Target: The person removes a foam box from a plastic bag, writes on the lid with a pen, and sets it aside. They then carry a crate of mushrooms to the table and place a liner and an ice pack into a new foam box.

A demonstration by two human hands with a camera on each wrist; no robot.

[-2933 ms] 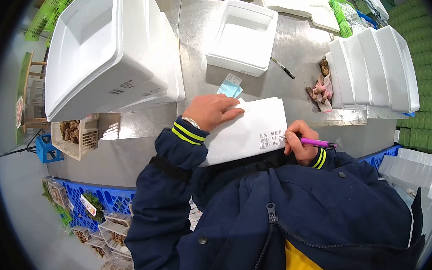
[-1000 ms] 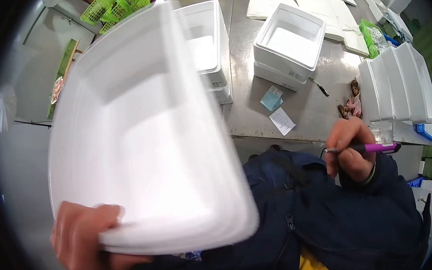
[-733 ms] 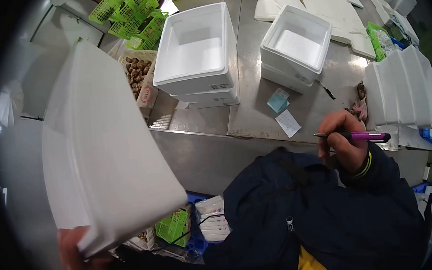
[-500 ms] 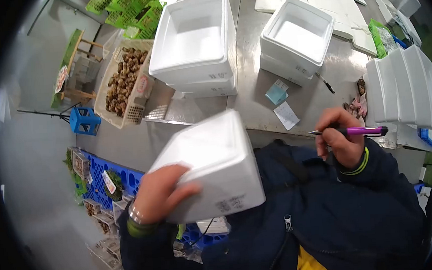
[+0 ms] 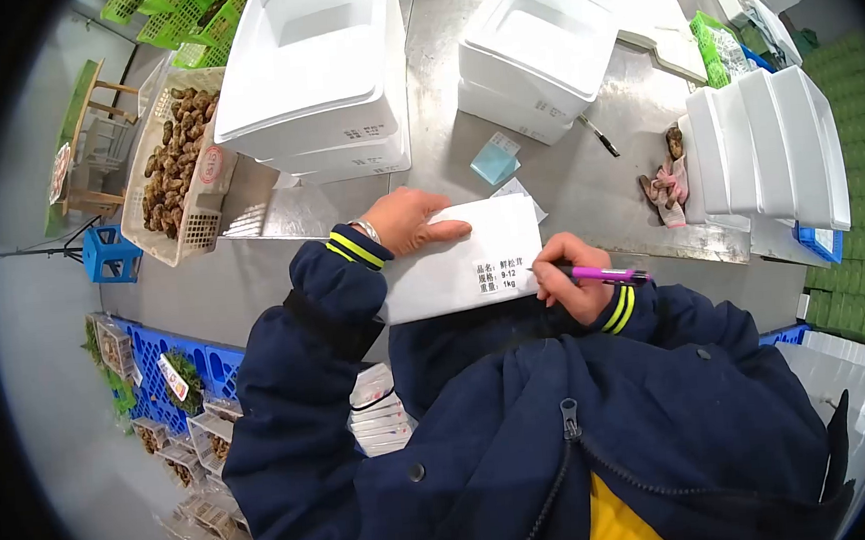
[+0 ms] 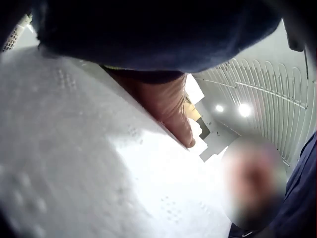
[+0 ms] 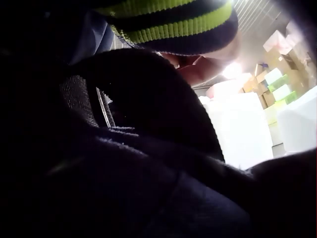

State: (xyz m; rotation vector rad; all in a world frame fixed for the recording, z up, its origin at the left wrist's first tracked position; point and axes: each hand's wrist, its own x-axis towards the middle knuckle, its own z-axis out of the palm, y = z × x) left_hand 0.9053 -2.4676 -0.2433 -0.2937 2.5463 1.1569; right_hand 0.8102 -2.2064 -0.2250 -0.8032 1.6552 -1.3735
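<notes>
A white foam box point(image 5: 443, 269) lies on its side at the near edge of the steel table point(image 5: 446, 169), against my body. My left hand point(image 5: 411, 220) rests flat on its upper face with the fingers straight; in the left wrist view those fingers point(image 6: 171, 109) lie on the foam box point(image 6: 99, 173). A printed label point(image 5: 501, 273) sits on the box's right end. My right hand point(image 5: 566, 281) grips a purple pen point(image 5: 605, 275) with its tip at the label. The right wrist view is mostly dark sleeve.
Stacked foam boxes point(image 5: 313, 73) and another pair point(image 5: 537, 47) stand behind. A basket of mushrooms point(image 5: 173, 168) sits far left, and upright foam lids point(image 5: 765, 146) stand right. A black pen point(image 5: 599, 136), blue pad point(image 5: 495, 158) and cloth point(image 5: 665, 185) lie between. Blue crates point(image 5: 159, 379) are on the floor.
My left hand swung a foam box in from the left and laid it on its side at the table edge. My right hand brought the pen down to the label.
</notes>
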